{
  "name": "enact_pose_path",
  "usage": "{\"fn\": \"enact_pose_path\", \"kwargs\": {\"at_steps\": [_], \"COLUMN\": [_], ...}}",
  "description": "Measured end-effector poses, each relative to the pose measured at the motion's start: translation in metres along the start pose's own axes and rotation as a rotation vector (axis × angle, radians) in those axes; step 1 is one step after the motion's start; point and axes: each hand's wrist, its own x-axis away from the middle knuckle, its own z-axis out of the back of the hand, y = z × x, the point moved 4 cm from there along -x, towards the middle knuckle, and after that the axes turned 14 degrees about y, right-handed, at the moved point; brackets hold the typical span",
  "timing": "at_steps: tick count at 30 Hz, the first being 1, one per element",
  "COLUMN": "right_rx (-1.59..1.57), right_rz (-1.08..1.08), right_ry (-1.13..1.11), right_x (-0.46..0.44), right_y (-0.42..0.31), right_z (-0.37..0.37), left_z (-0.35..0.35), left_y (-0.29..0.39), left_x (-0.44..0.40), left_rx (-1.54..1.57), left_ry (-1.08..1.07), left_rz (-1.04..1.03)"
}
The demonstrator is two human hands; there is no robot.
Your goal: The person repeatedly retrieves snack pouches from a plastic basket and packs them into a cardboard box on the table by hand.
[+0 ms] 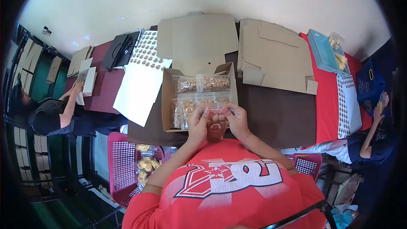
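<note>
Between my left hand [198, 124] and my right hand [238, 121] is a clear plastic pouch [216, 128] of light brown snack pieces with a round label. Each hand pinches one side of its top edge, close to my chest. Just beyond my hands, an open cardboard box [167, 101] sits on the dark table, its lid [198, 40] raised toward the wall. Inside lie several similar snack pouches [213, 83], some flat at the back and others at the left. My hands cover part of the box's near side.
Flattened cardboard boxes [275, 59] are stacked right of the box. White sticker sheets [137, 89] lie left. A pink basket [116, 165] with several bags stands below left. A blue tray [318, 51] is far right. One person [53, 114] handles a white box at left; another [373, 144] holds a bag at right.
</note>
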Motion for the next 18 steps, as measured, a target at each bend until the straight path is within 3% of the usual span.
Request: {"fn": "enact_pose_path", "kwargs": {"at_steps": [3,5,7,9,11,13,14,16,17,18], "right_rx": [-0.123,-0.133,-0.138,-0.129,-0.173,-0.217,-0.033,0.151,0.124,0.099], "right_rz": [-0.162,-0.134,-0.099,-0.081,-0.124,-0.162,-0.172,-0.179,-0.141,-0.104], "right_ry": [-0.097,-0.163,-0.232,-0.375,-0.361,-0.35,-0.225,-0.093,-0.056,-0.019], "right_x": [0.0,-0.001,-0.004,-0.003,-0.004,-0.006,-0.008,-0.011,-0.014,-0.016], "right_y": [-0.007,-0.005,-0.006,-0.007,-0.004,-0.001,0.004,0.012,0.016,0.018], "right_z": [-0.003,-0.001,0.001,-0.003,-0.005,-0.007,-0.004,0.0,0.0,0.001], "left_z": [0.006,0.006,0.002,0.004,0.012,0.018,0.016,0.015,0.013,0.004], "left_y": [-0.002,0.0,0.005,0.0,-0.012,-0.017,-0.014,0.019,0.022,0.022], "left_x": [-0.006,-0.006,-0.006,-0.011,-0.019,-0.032,-0.031,-0.019,-0.016,-0.012], "left_rx": [-0.055,-0.047,0.316,0.383,0.445,-0.023,-0.024,-0.404,-0.402,-0.44], "left_ry": [0.029,0.032,0.057,0.072,0.087,0.018,0.02,0.339,0.335,0.133], "left_rz": [-0.011,0.04,0.198,0.271,0.344,0.145,0.144,-0.495,-0.495,-0.492]}}
